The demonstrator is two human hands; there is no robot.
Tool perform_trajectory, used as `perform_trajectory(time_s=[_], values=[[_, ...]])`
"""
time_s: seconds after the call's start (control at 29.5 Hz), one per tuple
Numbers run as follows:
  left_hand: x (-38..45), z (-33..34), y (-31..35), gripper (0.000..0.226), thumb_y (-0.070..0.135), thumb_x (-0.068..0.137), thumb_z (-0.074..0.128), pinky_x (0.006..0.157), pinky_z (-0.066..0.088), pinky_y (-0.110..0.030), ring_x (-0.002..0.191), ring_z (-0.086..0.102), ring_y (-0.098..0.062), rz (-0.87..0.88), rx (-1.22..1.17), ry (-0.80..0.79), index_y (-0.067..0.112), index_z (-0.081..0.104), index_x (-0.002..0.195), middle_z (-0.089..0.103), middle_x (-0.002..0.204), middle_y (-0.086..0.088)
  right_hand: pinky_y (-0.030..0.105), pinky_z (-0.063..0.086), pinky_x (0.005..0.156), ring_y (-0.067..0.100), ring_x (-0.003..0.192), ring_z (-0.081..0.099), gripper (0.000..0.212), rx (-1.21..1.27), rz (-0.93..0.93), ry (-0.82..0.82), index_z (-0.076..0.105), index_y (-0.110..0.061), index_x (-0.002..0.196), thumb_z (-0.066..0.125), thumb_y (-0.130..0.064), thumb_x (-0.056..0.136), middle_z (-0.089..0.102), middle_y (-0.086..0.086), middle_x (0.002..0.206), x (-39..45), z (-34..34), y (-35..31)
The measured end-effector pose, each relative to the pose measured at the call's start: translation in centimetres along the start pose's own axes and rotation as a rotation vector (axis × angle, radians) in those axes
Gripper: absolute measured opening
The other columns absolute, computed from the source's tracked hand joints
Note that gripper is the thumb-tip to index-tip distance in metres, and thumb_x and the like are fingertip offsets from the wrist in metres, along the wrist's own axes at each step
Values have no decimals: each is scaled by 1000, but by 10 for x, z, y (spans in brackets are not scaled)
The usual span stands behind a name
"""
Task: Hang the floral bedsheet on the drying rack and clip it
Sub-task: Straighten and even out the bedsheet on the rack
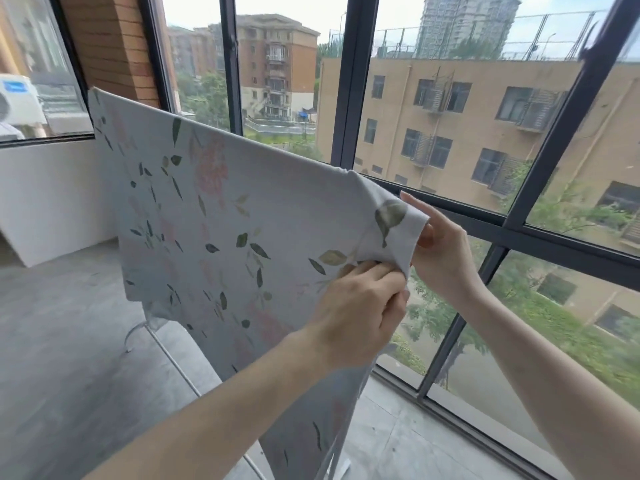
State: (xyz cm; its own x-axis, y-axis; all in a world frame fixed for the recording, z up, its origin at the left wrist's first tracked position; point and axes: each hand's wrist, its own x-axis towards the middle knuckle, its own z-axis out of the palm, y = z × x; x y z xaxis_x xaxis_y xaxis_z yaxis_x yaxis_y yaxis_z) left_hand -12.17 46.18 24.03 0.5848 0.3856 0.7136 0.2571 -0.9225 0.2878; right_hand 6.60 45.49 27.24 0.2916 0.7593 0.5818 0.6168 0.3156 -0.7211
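The floral bedsheet (pixel 214 216), pale grey with green leaves and pink flowers, hangs draped over the top of the drying rack, which it hides. Only the rack's white lower bars and foot (pixel 162 344) show below it. My left hand (pixel 360 306) grips the sheet's near right edge in curled fingers. My right hand (pixel 440 244) holds the sheet's upper right corner, thumb against the cloth and fingers behind it. No clip is in view.
Dark-framed floor-to-ceiling windows (pixel 349 98) stand right behind and to the right of the rack. A white wall (pixel 52 202) closes off the left. Grey floor (pixel 69 358) lies to the left of and beneath the rack.
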Motion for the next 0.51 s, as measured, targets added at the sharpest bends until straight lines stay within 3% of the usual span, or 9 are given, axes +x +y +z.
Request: perform_trajectory(time_s=[0.07,0.17,0.34,0.44,0.51], values=[[1,3,9,22,24,103,47,77,40,-32,88,54,-18,40,43,-31,19,52,82,60,88,5,40,62,73,22,89,74,68,-60,-66,15,65,-32,136,75,8,82,78,-7,103,0,-2,5],[-7,23,6,18,28,100,50,80,43,-35,90,59,-21,4,130,-82,20,61,87,65,91,5,36,61,82,11,103,72,50,-32,-95,11,73,-25,123,77,5,83,76,-10,113,0,-8,8],[-11,43,-16,20,28,102,49,75,41,-34,85,62,-27,-173,126,-120,17,64,95,69,90,-2,37,64,64,20,85,77,52,179,99,-20,77,-26,105,48,15,92,79,-2,92,8,-23,4],[-1,35,-15,24,40,101,53,75,49,-37,81,61,-23,-143,134,-118,23,58,85,67,86,4,31,59,56,15,70,72,36,177,94,25,78,-21,98,52,4,99,77,3,83,23,-34,-1],[16,17,-16,22,41,97,60,78,50,-37,83,59,-17,-147,108,9,23,58,85,64,89,9,28,53,51,16,65,66,29,164,92,24,79,-20,98,55,-5,103,76,11,81,34,-38,-7]])
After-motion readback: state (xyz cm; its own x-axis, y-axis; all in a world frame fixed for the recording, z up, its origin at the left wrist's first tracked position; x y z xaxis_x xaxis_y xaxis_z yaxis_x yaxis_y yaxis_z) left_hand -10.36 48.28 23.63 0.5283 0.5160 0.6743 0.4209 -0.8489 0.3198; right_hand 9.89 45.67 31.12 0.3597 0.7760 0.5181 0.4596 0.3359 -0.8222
